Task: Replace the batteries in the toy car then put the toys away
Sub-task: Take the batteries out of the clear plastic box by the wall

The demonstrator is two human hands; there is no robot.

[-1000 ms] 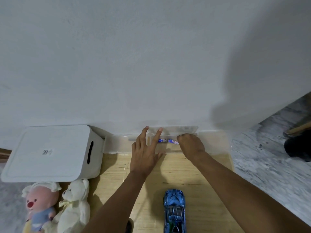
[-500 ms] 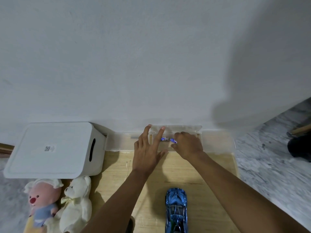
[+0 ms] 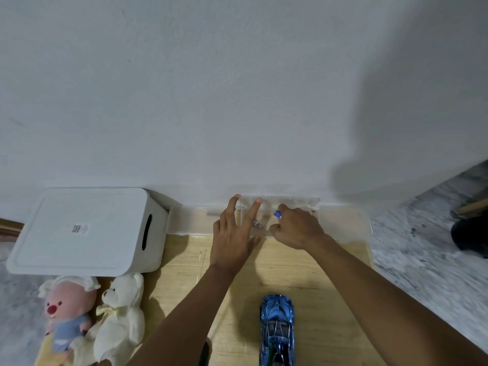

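Both of the person's arms reach forward over a pale wooden worktop (image 3: pixel 303 268) to a clear plastic case (image 3: pixel 290 204) that lies open against the white wall (image 3: pixel 237 88). The left hand (image 3: pixel 235 239) lies flat with its fingers (image 3: pixel 252 215) spread and released, pressing on the near left part of the case, holding nothing. The right hand (image 3: pixel 298 228) is curled, knuckles up, and pinches a small blue-tipped battery (image 3: pixel 277 213) between thumb and forefinger, just above the case floor. Another battery (image 3: pixel 257 223), white with red marks, lies in the case between the two hands, partly hidden behind the left forefinger.

The blue toy car (image 3: pixel 277 331) stands on the worktop near the bottom edge of the view, nose pointing toward the case, well apart from the hands and between the two forearms. Its rear runs out of the picture.

To the left, a white lidded storage box (image 3: pixel 79 231) with a slot handle in its side stands beside the case, with a small printed label on its lid. In front of that box lie two soft toys side by side: a pink plush (image 3: pixel 64 313) with a red nose and blue top, and a cream teddy bear (image 3: pixel 120 315), touching one another. To the right the worktop gives way to a grey marbled floor (image 3: pixel 422 260), where a dark object (image 3: pixel 470 233) sits at the edge, too cut off to name.
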